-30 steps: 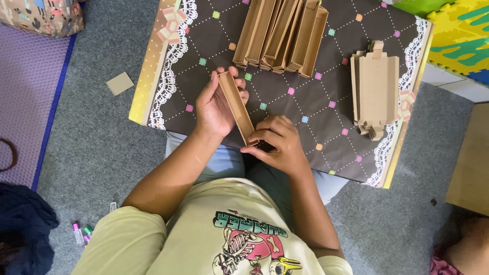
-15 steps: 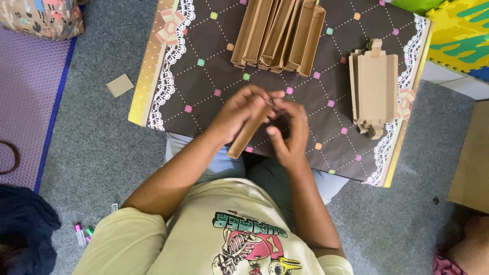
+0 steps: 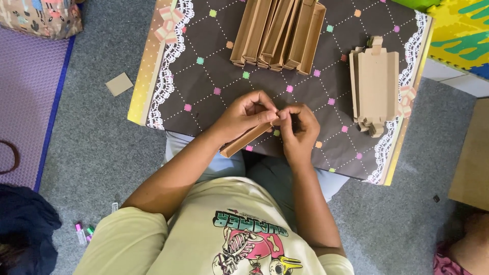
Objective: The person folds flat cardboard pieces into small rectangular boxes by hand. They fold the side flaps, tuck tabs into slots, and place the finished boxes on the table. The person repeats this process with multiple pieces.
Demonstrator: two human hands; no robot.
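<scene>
Over the patterned board's (image 3: 204, 81) near edge, left hand (image 3: 243, 116) and right hand (image 3: 299, 130) both pinched a folded cardboard strip (image 3: 247, 139), best creased with ends squarely aligned.

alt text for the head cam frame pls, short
Seen from above, a seated person's left hand and right hand pinch one end of a long folded cardboard piece over a dark patterned board resting across the lap. On the board lie a row of similar folded pieces and a stack of flat cardboard cutouts.
</scene>
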